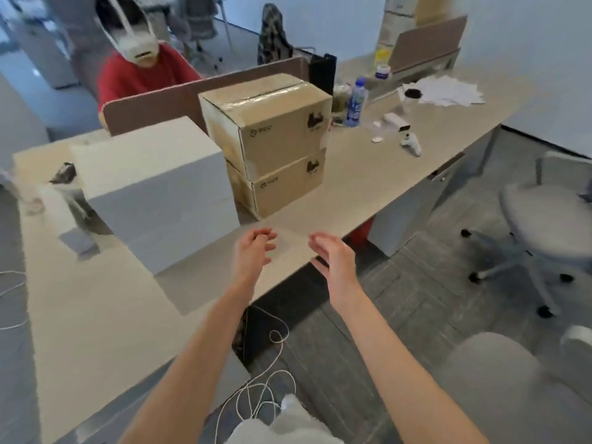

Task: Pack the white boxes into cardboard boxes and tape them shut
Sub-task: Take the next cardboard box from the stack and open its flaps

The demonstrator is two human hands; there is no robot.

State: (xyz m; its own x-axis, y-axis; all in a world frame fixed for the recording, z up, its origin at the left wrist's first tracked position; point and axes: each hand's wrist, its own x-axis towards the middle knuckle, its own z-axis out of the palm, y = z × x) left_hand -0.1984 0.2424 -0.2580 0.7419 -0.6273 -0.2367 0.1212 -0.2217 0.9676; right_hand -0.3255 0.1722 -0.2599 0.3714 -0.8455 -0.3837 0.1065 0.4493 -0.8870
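A person's bare forearms reach out over a tangle of thin white cord on the dark floor. Both hands hover above the near edge of a smooth beige laminate desk. The left hand has loosely curled fingers and the right hand has relaxed, nearly straight ones; neither grips anything that can be made out through the motion blur. Just beyond the left hand sits a large, plain matte white box, square-edged and not yet packed, resting directly on the desk. Beside it, to the right, stand two brown corrugated cardboard boxes, one stacked on the other. The upper cardboard box has its flaps closed and a glossy strip of clear tape along the top seam, while the lower cardboard box is closed beneath it. The job appears partly finished, with two cartons sealed and at least the white box left to go into a carton; no empty carton or tape roll is in view. Farther back are a clear plastic water bottle with a blue label and a brown fabric desk divider, with a seated person in a red top behind the divider.
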